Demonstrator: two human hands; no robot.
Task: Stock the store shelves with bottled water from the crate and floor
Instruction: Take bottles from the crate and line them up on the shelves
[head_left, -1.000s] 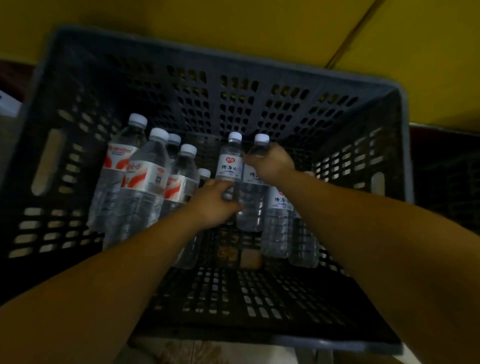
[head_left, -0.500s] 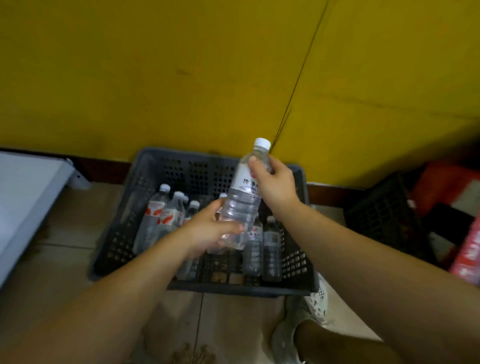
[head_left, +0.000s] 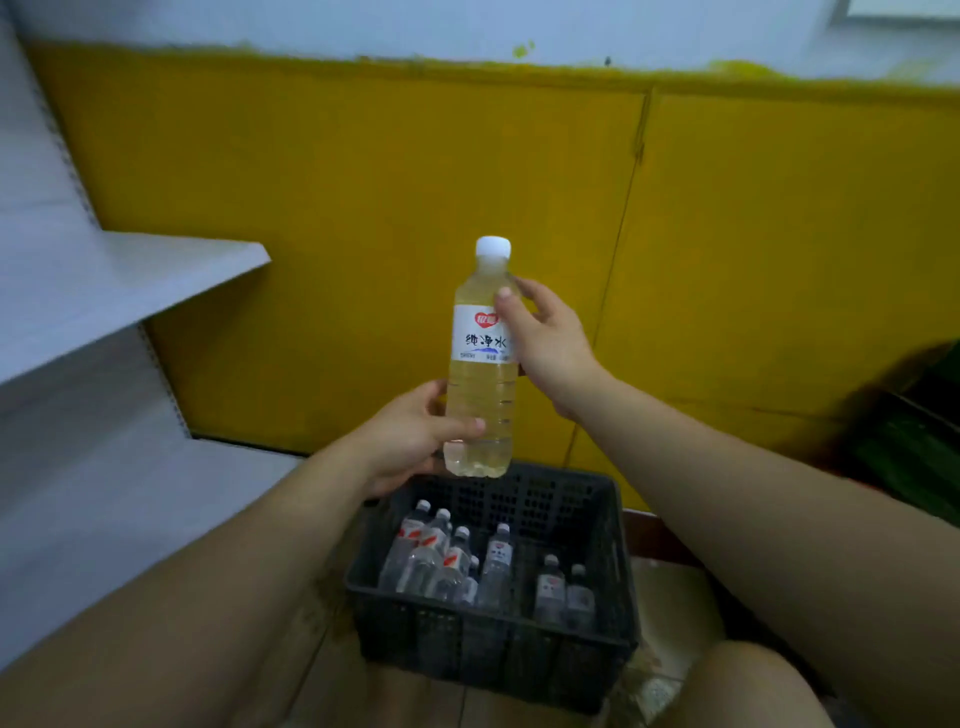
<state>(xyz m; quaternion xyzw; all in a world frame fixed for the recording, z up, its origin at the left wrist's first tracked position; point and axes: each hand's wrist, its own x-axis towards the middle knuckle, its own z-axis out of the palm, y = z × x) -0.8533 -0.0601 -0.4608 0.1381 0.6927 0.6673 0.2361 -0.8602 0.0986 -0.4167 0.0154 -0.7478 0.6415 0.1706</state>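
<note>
Several bottles (head_left: 497, 564) stand in crate (head_left: 493, 654) | left hand (head_left: 410, 436), right hand (head_left: 550, 343): fingers (head_left: 462, 427) grip raised bottle (head_left: 480, 395)

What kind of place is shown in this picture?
Probably a small shop or stockroom: white display shelves stand at the left, and a black plastic crate holds water bottles.

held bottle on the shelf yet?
No, the left hand and right hand hold the bottle upright in the air above the crate, apart from the shelf.
</note>
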